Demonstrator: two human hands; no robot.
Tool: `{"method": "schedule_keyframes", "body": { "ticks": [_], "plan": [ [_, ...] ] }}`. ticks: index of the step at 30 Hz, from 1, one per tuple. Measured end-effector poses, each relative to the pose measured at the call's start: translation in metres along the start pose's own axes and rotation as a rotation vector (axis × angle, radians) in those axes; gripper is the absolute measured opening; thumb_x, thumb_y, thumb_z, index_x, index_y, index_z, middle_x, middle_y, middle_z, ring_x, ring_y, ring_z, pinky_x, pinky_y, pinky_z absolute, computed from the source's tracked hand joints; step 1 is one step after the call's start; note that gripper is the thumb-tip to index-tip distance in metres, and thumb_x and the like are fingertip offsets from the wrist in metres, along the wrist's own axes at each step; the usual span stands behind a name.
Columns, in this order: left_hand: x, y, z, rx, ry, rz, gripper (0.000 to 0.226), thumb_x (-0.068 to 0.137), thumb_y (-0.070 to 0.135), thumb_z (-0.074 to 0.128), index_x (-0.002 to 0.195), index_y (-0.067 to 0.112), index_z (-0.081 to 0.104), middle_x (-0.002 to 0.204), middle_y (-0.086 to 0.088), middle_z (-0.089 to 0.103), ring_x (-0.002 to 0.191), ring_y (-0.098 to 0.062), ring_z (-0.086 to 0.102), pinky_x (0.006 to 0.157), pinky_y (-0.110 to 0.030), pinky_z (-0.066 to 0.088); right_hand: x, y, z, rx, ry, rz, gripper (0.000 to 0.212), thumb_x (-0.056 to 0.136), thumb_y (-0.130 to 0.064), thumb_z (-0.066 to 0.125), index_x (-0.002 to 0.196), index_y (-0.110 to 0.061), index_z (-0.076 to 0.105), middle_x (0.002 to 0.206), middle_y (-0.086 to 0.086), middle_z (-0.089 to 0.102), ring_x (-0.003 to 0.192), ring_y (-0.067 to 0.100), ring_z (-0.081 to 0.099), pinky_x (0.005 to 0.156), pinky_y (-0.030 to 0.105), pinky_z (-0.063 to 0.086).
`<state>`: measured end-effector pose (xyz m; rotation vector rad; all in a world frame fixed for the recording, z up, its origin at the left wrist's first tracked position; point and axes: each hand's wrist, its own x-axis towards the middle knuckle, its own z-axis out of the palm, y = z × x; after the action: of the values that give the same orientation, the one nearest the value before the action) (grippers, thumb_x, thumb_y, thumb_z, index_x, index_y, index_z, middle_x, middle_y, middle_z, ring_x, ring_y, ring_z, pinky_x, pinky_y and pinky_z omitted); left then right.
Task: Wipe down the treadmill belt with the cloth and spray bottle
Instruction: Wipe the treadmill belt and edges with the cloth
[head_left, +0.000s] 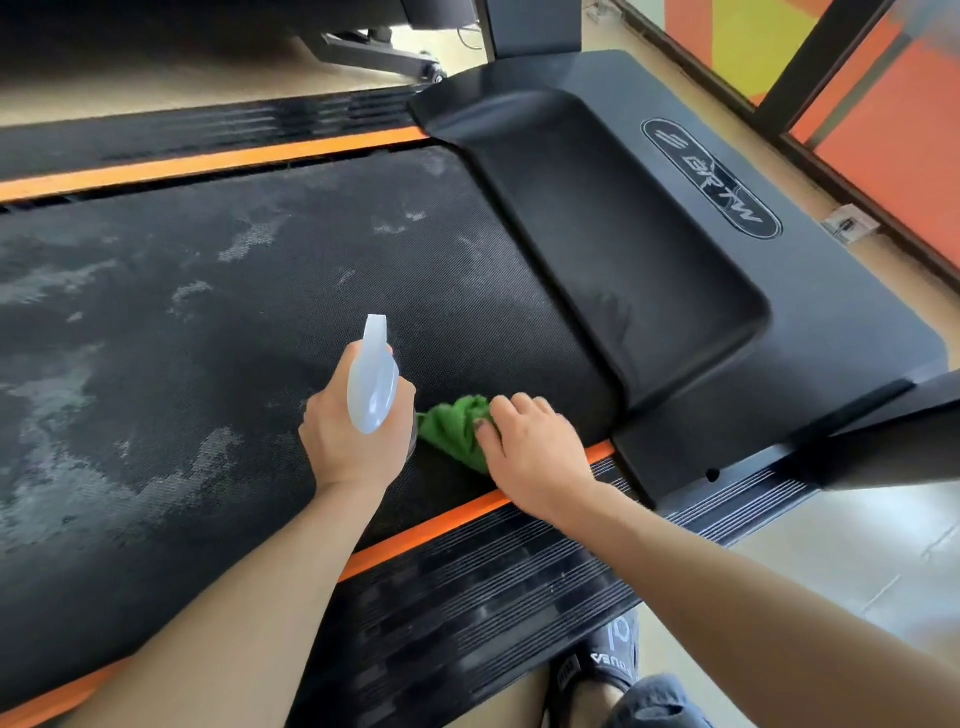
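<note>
Wiping is the step in hand: the cloth (454, 428), green and bunched, lies on the belt (208, 322) close to the near orange strip (441, 525) and just short of the motor cover (649, 270). My right hand (535, 447) presses down on it, fingers curled over the top, so it drags flat rather than sliding loose. My left hand (353, 441) grips the bottle (371, 379) just beside it, nozzle aimed away over the belt, I think ready for the next patch. Pale streaks cover the belt to the left, possibly spray or dust; I cannot tell which. My shoe (613, 660) stands on the floor beside the side rail (493, 582).
</note>
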<state>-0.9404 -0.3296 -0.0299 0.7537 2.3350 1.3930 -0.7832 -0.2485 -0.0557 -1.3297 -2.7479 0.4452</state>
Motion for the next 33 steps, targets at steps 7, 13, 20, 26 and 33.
{"method": "schedule_keyframes", "body": {
  "ticks": [7, 13, 20, 26, 33],
  "plan": [
    [0.003, -0.005, 0.001, -0.002, -0.010, 0.038, 0.024, 0.084, 0.041, 0.062, 0.105, 0.029, 0.064, 0.075, 0.001, 0.069, 0.079, -0.035, 0.066, 0.086, -0.053, 0.057, 0.069, 0.054, -0.038, -0.052, 0.300, 0.207, 0.032, 0.099, -0.041, 0.042, 0.109, -0.014, 0.055, 0.107, 0.017, 0.055, 0.101, 0.038, 0.050, 0.080, 0.045, 0.045],
    [0.004, -0.008, 0.002, 0.007, -0.003, 0.068, 0.023, 0.085, 0.038, 0.064, 0.104, 0.025, 0.066, 0.075, 0.003, 0.065, 0.081, -0.033, 0.065, 0.082, -0.053, 0.059, 0.070, 0.040, -0.004, -0.068, 0.212, 0.303, 0.028, 0.101, -0.033, 0.041, 0.111, -0.011, 0.055, 0.105, 0.020, 0.057, 0.101, 0.040, 0.053, 0.079, 0.044, 0.043],
    [0.001, -0.001, 0.000, 0.007, -0.022, 0.002, 0.026, 0.080, 0.039, 0.061, 0.104, 0.027, 0.062, 0.075, -0.003, 0.067, 0.080, -0.035, 0.062, 0.085, -0.050, 0.056, 0.002, 0.000, -0.009, 0.041, -0.040, -0.058, 0.026, 0.101, -0.039, 0.044, 0.107, -0.017, 0.057, 0.092, 0.006, 0.054, 0.092, 0.031, 0.053, 0.074, 0.040, 0.048],
    [0.003, -0.002, 0.000, 0.000, -0.009, 0.027, 0.029, 0.082, 0.040, 0.062, 0.107, 0.026, 0.065, 0.080, 0.001, 0.070, 0.084, -0.033, 0.065, 0.089, -0.048, 0.054, 0.054, 0.071, -0.050, -0.465, 0.167, 0.031, 0.016, 0.092, -0.030, 0.061, 0.099, -0.016, 0.062, 0.098, 0.013, 0.058, 0.094, 0.037, 0.055, 0.075, 0.044, 0.047],
    [0.002, -0.001, -0.001, 0.002, -0.010, 0.024, 0.030, 0.081, 0.041, 0.063, 0.107, 0.025, 0.066, 0.086, 0.002, 0.070, 0.086, -0.032, 0.065, 0.090, -0.052, 0.056, 0.028, 0.060, -0.045, -0.438, 0.034, 0.093, 0.018, 0.101, -0.024, 0.040, 0.102, -0.016, 0.056, 0.100, 0.007, 0.065, 0.097, 0.030, 0.058, 0.081, 0.038, 0.041]
  ]
}}
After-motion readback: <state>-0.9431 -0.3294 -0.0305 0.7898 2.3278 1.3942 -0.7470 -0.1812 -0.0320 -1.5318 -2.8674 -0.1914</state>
